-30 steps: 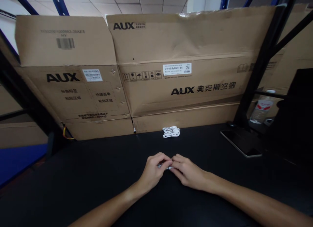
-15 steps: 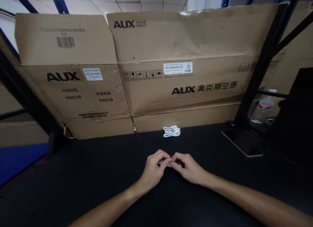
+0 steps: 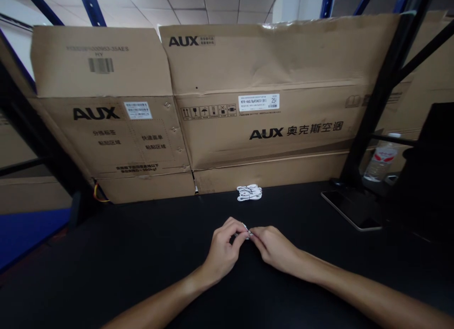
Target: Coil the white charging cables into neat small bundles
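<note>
My left hand (image 3: 225, 248) is closed in a pinch on a white cable (image 3: 246, 229), just above the black tabletop. Only a little of the cable shows; the fingers hide the rest. Thumb and fingertips of my right hand (image 3: 275, 246) pinch the same cable from the right, close against the left fingertips. Beyond both hands, a folded bundle of white cable (image 3: 249, 193) with a dark tie round it lies by the cardboard.
Tall cardboard panels (image 3: 213, 144) stand along the back of the black table (image 3: 159, 239). At the right lie a phone (image 3: 351, 210) and, behind it, a plastic bottle (image 3: 381, 159). Black frame posts (image 3: 385, 92) rise at both sides.
My right fingers have straightened slightly and shifted at the cable, and less of the cable shows between the hands. The view has tilted up slightly.
</note>
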Motion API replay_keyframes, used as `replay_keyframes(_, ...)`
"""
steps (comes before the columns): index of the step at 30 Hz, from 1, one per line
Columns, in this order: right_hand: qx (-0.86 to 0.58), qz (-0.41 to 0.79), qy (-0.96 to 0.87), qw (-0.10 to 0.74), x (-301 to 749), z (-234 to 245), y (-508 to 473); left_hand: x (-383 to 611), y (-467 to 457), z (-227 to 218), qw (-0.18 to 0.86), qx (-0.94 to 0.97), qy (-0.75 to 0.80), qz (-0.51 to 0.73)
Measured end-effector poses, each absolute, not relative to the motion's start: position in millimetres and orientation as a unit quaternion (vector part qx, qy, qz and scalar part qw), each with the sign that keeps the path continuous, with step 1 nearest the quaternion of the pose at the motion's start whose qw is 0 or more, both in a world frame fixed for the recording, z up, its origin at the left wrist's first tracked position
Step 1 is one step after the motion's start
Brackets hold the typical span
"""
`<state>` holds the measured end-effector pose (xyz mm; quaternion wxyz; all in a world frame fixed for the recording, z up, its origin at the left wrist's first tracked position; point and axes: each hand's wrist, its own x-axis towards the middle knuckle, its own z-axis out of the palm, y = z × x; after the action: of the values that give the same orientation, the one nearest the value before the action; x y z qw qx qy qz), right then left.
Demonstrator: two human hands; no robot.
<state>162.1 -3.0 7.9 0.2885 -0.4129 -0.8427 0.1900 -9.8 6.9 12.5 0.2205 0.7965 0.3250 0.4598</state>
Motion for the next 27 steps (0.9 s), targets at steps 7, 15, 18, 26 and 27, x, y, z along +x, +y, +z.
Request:
replay_keyframes(7, -0.455, 0.192, -0.825, 0.275, 169, 5, 1, -12, 7, 12, 0.172, 0.84, 0.312, 0.408)
replay_keyframes(15, -0.5, 0.209, -0.801, 0.254, 170, 5, 0, -20, 9, 7, -0.143, 0.915, 0.245, 0.287)
replay_keyframes(18, -0.492, 0.216, -0.802, 0.262, 169, 6, -1, -19, 11, 5, -0.264, 0.91, 0.211, 0.241)
replay_keyframes(26, -0.473, 0.245, -0.794, 0.292, 164, 3, -3, -9, 3, 4, -0.395, 0.883, 0.173, 0.186)
replay_keyframes(27, -0.472, 0.251, -0.792, 0.295, 164, 3, -3, -8, 2, 5, -0.395, 0.884, 0.173, 0.183)
